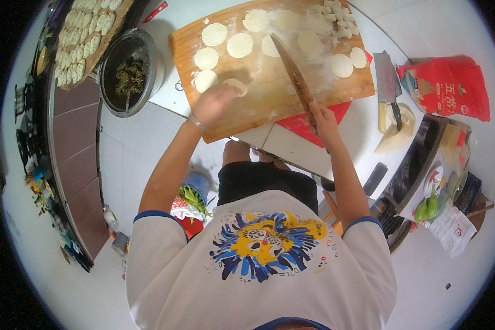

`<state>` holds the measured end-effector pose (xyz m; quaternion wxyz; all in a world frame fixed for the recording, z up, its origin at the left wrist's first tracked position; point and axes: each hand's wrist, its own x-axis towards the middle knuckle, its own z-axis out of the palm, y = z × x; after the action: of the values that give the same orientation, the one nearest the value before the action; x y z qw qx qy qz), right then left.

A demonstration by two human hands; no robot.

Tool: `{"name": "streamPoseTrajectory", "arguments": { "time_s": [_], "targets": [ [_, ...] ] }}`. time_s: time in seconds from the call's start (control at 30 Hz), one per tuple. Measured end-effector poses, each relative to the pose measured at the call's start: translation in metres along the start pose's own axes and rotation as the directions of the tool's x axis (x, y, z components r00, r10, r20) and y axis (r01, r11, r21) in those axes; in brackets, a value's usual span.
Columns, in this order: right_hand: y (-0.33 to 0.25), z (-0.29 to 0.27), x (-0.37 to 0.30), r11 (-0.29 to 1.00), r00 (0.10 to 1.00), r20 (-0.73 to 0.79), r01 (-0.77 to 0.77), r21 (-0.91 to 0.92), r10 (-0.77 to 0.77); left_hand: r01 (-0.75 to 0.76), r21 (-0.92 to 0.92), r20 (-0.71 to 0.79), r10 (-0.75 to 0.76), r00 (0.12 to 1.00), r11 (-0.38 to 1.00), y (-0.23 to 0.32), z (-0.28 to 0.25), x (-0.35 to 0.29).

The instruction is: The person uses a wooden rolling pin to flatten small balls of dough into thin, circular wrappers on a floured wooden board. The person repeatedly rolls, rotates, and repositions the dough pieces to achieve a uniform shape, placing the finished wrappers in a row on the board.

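Observation:
My left hand (212, 105) is closed on the edge of a round dough wrapper (236, 86), above the near left part of a wooden board (247, 118). In my right hand (324, 124) is the near end of a long, tapered brown rolling pin (296, 74). Its pale pointed tip rests near or over a wrapper (269, 46) at the board's middle. Flat wrappers, such as one at the upper left (214, 34), lie spread about the floured wood. Several small dough pieces (340, 19) are grouped in the far right corner.
Left of the board stands a pot (155, 69) with dark green filling (130, 77). Beyond it is a tray of shaped dumplings (88, 41). To the right lie a cleaver (389, 77), a black-handled knife (396, 116), a red bag (448, 88) and a phone (375, 179).

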<state>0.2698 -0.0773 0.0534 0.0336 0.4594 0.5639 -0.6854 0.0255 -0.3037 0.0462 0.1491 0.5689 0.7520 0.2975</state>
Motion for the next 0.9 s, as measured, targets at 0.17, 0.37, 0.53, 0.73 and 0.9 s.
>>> {"name": "streamPoseTrajectory", "arguments": {
  "time_s": [0.17, 0.37, 0.53, 0.73, 0.9],
  "targets": [
    [0.005, -0.003, 0.000, 1.000, 1.000, 0.000, -0.007, 0.024, 0.007, 0.035, 0.068, 0.069, -0.040, 0.997, 0.997, -0.008, 0.007, -0.085],
    [0.008, -0.003, -0.002, 0.997, 0.998, -0.059, -0.015, 0.074, 0.020, 0.162, 0.322, -0.167, -0.112, 0.980, 0.933, 0.012, 0.027, -0.082],
    [0.013, -0.006, -0.002, 0.997, 0.996, -0.063, 0.064, 0.047, -0.061, 0.209, 0.341, 0.129, -0.266, 0.955, 0.916, 0.011, 0.043, -0.074],
    [0.012, -0.019, -0.011, 0.994, 0.988, -0.140, 0.075, 0.083, -0.063, 0.098, 0.271, -0.019, -0.097, 0.995, 0.957, 0.042, 0.031, 0.013],
    [0.020, -0.035, -0.013, 0.987, 0.948, -0.306, 0.119, 0.107, -0.081, 0.012, 0.109, -0.082, -0.003, 0.997, 0.994, 0.044, 0.083, 0.157]
  ]
}}
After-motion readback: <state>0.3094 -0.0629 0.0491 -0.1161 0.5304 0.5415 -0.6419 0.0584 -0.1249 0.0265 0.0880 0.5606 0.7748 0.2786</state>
